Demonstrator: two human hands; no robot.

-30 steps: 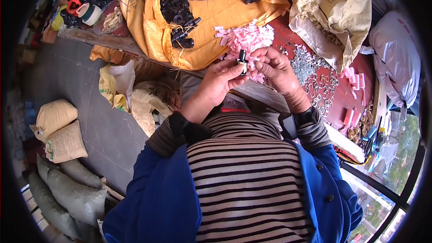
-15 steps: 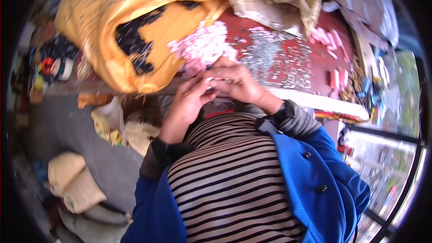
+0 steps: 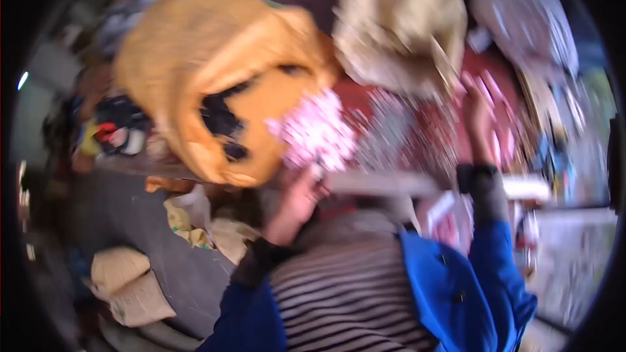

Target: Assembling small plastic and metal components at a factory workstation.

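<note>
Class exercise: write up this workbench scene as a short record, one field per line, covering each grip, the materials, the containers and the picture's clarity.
Left grip: beside the heaped, small pale-pink pieces; a small, dark item seems to be at its fingertips
Right grip: among long pink strips; contact unclear
Loose parts: scattered, small silvery metal-looking pieces on the flat red tabletop
Containers: bulky orange sack, mouth open, black parts inside; crumpled tan sack
Clarity: motion-blurred; fingers indistinct

Strip pile between sack and clips
</note>
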